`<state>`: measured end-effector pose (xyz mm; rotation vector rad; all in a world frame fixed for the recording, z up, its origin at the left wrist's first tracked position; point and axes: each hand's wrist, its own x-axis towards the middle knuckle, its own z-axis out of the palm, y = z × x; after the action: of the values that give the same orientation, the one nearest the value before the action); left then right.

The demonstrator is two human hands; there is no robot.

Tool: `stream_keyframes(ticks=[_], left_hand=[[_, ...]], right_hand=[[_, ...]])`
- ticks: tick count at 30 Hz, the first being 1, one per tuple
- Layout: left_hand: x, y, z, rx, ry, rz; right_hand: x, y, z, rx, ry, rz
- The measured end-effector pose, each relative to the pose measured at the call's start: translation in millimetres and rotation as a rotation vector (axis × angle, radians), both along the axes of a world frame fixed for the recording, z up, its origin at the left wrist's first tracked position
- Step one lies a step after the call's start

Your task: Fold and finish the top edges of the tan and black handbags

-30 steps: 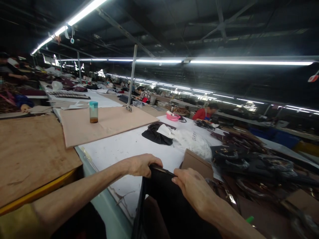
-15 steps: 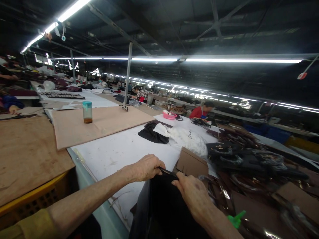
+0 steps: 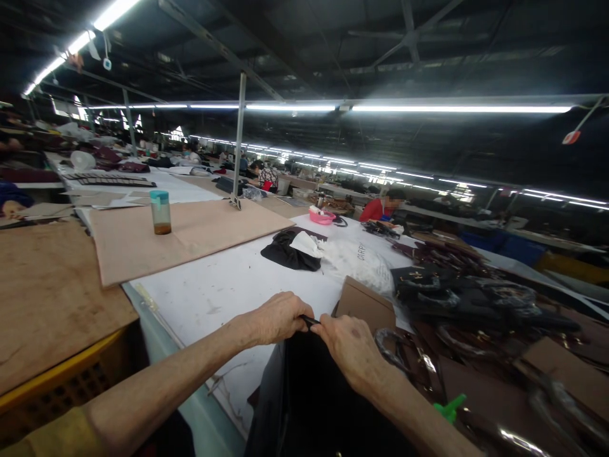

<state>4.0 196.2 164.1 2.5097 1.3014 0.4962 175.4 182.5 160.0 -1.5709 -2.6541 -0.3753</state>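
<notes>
A black piece (image 3: 304, 387), perhaps a bag, hangs at the table edge below both hands. My left hand (image 3: 280, 317) pinches its dark upper edge. Close beside it on the right, my right hand (image 3: 347, 343) grips the same edge, with a short dark stretch showing between the fingers. The lower part of the black piece fades into shadow. Just behind my right hand lies a brown board (image 3: 365, 303) on the white-covered table (image 3: 214, 279).
Dark bags (image 3: 442, 295) and brown pieces crowd the right side. Farther back are a white plastic bag (image 3: 356, 260), a black cloth (image 3: 288, 251) and a pink basket (image 3: 322, 216). A bottle (image 3: 160, 212) stands on a beige board (image 3: 209, 231). A person in red (image 3: 375, 209) is beyond.
My right hand has moved left along the dark edge, closer to my left hand. My left hand keeps its pinch. The whole view has shifted slightly.
</notes>
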Motion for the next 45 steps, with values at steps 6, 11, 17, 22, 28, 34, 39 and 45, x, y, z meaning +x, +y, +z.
stream_keyframes(ticks=[6, 11, 17, 22, 28, 34, 39, 45], left_hand=[[-1, -1, -7.2, 0.118, 0.063, 0.045], [-1, 0, -9.4, 0.131, 0.054, 0.04], [-3, -6, -2.5, -0.042, -0.046, 0.074], [-6, -17, -6.6, -0.161, -0.26, 0.174], [-3, -60, -2.0, -0.223, -0.378, 0.428], [-4, -102, -14.4, -0.281, -0.176, 0.492], [-47, -70, -15.5, -0.445, -0.525, 0.225], [-67, -26, -19.1, -0.804, -0.63, 0.029]], right_hand=[[-2, -2, -4.1, 0.0, 0.004, 0.015], [0, -1, -10.3, 0.041, -0.005, 0.04], [-5, -1, -6.2, 0.011, 0.028, 0.02], [-16, -4, 3.9, -0.027, 0.056, 0.073], [-30, -1, 5.9, -0.036, 0.012, 0.024], [-30, 5, 12.2, -0.003, 0.048, -0.026], [-3, -1, 27.5, 0.0, 0.001, -0.062], [17, -23, 11.8, -0.139, 0.012, -0.155]])
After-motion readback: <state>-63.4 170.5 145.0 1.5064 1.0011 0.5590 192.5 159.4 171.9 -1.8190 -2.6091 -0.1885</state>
